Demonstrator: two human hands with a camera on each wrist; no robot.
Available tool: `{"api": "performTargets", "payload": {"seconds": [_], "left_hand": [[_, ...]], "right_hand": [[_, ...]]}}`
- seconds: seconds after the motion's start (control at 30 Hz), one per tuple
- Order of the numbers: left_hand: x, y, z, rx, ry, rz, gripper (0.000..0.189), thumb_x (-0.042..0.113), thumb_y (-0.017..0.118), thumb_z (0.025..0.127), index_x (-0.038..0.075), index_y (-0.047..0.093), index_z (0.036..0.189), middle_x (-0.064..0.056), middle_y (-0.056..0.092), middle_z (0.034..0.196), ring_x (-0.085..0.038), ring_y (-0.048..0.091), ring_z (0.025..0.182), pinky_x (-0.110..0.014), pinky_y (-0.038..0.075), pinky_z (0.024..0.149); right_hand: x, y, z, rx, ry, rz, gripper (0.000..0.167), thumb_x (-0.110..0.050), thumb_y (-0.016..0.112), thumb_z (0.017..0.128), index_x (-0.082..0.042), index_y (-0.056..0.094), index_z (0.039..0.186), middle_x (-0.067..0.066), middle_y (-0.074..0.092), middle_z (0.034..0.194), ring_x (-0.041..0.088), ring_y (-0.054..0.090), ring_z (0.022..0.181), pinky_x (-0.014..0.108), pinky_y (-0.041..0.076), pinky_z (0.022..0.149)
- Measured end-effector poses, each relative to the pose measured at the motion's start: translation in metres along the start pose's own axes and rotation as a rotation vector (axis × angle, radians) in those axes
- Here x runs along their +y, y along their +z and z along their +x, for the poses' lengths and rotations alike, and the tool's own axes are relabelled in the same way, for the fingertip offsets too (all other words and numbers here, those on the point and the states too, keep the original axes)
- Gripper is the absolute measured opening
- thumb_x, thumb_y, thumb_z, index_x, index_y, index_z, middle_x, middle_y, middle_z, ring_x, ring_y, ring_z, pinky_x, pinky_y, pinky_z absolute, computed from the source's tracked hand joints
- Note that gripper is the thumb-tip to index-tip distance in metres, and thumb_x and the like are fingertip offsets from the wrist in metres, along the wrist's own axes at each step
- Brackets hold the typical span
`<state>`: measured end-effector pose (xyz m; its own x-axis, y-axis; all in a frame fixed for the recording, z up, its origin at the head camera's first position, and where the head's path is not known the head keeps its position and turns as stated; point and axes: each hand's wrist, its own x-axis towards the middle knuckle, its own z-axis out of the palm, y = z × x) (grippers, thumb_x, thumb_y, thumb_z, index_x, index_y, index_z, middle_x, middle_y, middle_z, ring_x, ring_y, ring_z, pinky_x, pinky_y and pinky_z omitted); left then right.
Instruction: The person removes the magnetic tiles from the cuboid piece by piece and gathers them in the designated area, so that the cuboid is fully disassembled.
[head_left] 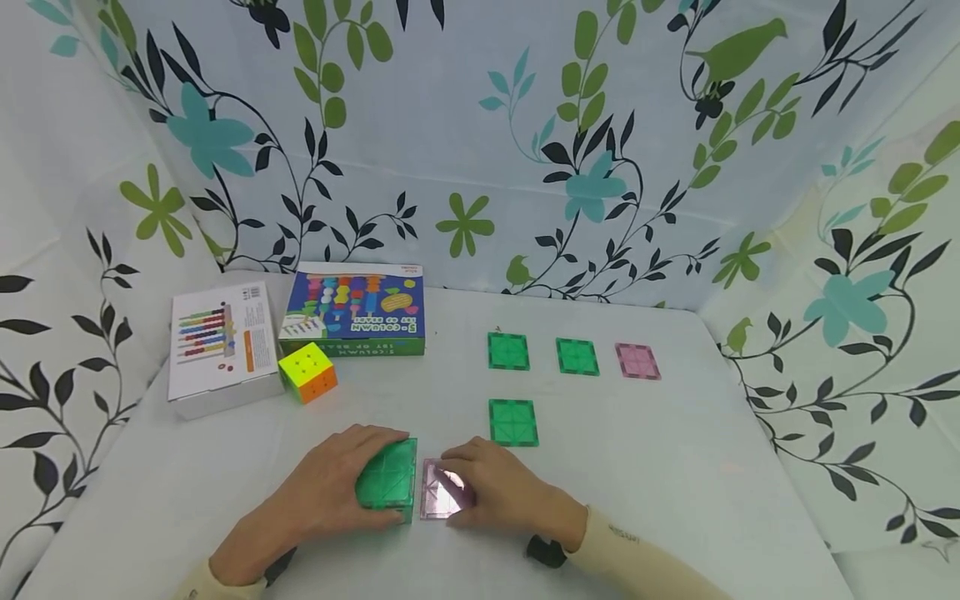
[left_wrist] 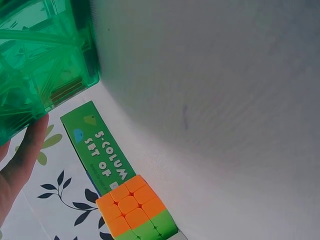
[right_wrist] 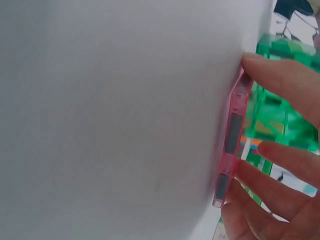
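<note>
Beige sleeves (head_left: 637, 554) are reaching in nearest; white surface (head_left: 660, 483) is carrying everything. White box (head_left: 225, 333) and blue-green "5-Column" box (head_left: 352, 308) are sitting back left. Left hand (head_left: 322, 487) is wrapping its grip round translucent green tile block (head_left: 390, 475), front middle. Yellow-orange puzzle cube (head_left: 307, 371) is sitting near the boxes. Right hand (head_left: 502, 483) is pinching pink tile (head_left: 430, 502) just beside the block; one piece or two, can't tell. Progress, judging: block is looking assembled, pink part is probably just starting; three loose green tiles (head_left: 508, 351) and lone pink tile (head_left: 637, 361) are lying unused. Boxes are limiting back left; room is extending rightward, right edge lying well apart from the hands.
</note>
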<state>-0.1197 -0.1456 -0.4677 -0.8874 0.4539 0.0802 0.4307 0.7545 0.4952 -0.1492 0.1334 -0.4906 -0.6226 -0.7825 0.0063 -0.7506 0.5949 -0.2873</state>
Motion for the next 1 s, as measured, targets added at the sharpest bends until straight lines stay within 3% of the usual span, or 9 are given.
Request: {"api": "performTargets", "payload": {"seconds": [0.23,0.43,0.6,0.73,1.0], "left_hand": [[0.001,-0.001,0.002,-0.010,0.009,-0.023,0.088,0.061,0.086,0.071,0.029,0.053,0.146,0.009,0.060,0.137,-0.011,0.054,0.112,-0.044,0.054,0.093],[0.000,-0.001,0.003,-0.020,0.010,-0.033,0.087,0.062,0.085,0.072,0.031,0.051,0.146,0.009,0.060,0.138,-0.011,0.054,0.114,-0.044,0.053,0.093],[0.000,-0.002,0.002,-0.023,0.006,-0.033,0.087,0.061,0.086,0.071,0.031,0.052,0.145,0.008,0.060,0.137,-0.012,0.055,0.114,-0.045,0.054,0.093],[0.000,-0.002,0.001,-0.018,0.008,-0.033,0.087,0.063,0.085,0.071,0.031,0.052,0.145,0.008,0.060,0.137,-0.012,0.055,0.113,-0.044,0.054,0.093],[0.000,0.001,0.002,-0.005,0.010,-0.040,0.087,0.060,0.087,0.071,0.034,0.051,0.145,0.008,0.060,0.137,-0.012,0.054,0.114,-0.044,0.054,0.093]], "right_hand": [[0.012,-0.018,-0.023,0.033,0.103,0.100,0.064,-0.045,0.087,0.079,-0.018,0.068,0.134,-0.004,0.068,0.135,0.015,0.060,0.128,0.036,0.052,0.107],[0.037,-0.042,-0.048,0.138,0.153,0.156,0.067,-0.041,0.091,0.075,-0.019,0.067,0.134,-0.007,0.068,0.135,0.014,0.061,0.124,0.039,0.054,0.103],[0.077,-0.058,-0.070,0.179,0.175,0.255,0.071,-0.034,0.094,0.072,-0.017,0.065,0.135,-0.002,0.070,0.131,0.018,0.063,0.115,0.038,0.056,0.091],[0.117,-0.064,-0.089,0.199,0.225,0.268,0.073,-0.033,0.095,0.071,-0.013,0.065,0.135,0.000,0.072,0.126,0.019,0.064,0.111,0.034,0.055,0.086],[0.176,-0.068,-0.121,0.147,0.387,0.270,0.074,-0.030,0.094,0.072,-0.009,0.063,0.136,0.004,0.070,0.129,0.025,0.063,0.116,0.042,0.056,0.092]]}}
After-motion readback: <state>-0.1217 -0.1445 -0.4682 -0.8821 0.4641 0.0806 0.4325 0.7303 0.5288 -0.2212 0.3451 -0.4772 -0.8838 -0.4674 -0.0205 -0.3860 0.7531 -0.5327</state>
